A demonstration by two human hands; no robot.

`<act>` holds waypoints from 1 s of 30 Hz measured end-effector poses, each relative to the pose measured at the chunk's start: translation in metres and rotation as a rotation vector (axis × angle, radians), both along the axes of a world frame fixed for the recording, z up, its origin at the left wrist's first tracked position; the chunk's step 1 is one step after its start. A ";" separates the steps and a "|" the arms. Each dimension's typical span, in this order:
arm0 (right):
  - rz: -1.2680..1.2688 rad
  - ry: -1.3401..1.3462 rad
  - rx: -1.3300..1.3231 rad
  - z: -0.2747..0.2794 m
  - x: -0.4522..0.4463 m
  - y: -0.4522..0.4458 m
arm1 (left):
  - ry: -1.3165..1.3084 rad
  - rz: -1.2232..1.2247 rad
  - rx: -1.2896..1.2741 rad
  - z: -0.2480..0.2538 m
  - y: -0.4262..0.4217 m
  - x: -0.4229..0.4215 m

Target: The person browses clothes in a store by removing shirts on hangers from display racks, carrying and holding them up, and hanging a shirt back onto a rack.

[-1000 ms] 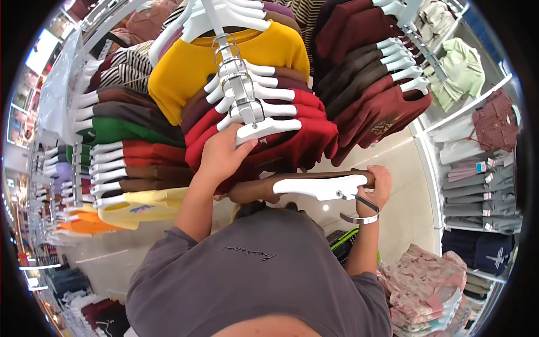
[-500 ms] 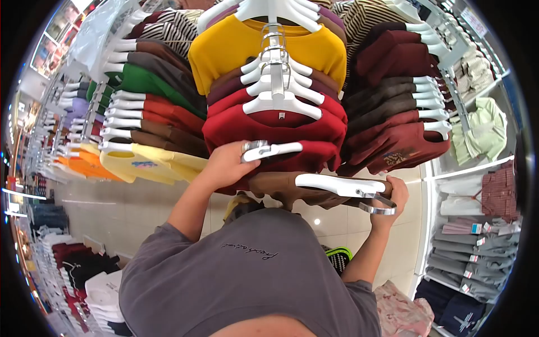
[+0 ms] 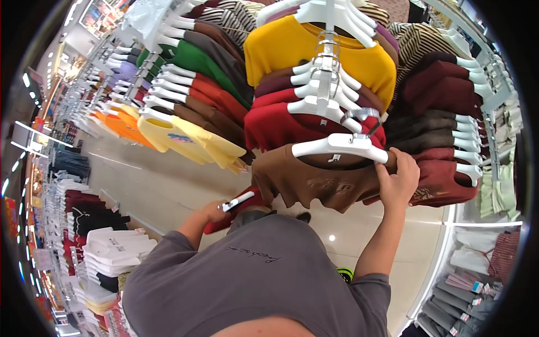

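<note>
Right hand (image 3: 400, 178) closed around brown shirt (image 3: 320, 180).

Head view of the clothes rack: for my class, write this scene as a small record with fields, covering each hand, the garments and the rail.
Left hand: holds a white hanger with a red garment, low beside the body
Right hand: grips the brown shirt at one end of its hanger
Brown shirt's hook: seen right of the rail's end
Rail: silver
Behind brown shirt: red shirts, yellow top
</note>
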State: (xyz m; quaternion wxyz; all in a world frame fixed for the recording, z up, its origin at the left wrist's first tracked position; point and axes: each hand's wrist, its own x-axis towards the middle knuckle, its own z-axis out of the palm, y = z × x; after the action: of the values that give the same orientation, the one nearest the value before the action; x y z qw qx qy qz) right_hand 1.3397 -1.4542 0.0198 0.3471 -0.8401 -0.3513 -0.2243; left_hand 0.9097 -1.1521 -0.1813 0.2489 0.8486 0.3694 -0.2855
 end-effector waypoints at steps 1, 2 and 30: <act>0.020 0.021 -0.001 0.001 0.003 0.007 | 0.023 -0.002 -0.041 0.005 -0.006 -0.011; 0.038 0.038 -0.004 0.002 0.005 0.014 | 0.023 0.000 -0.051 -0.017 -0.005 -0.036; 0.052 0.023 0.278 -0.013 -0.073 0.099 | -0.083 0.517 -0.254 -0.130 0.007 -0.247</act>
State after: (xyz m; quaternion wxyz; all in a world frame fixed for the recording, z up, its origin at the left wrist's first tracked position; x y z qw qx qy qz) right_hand 1.2665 -1.3552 0.0067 0.4699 -0.7771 -0.3344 -0.2521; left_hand 0.6630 -1.1450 -0.3116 0.4327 0.6991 0.5243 -0.2217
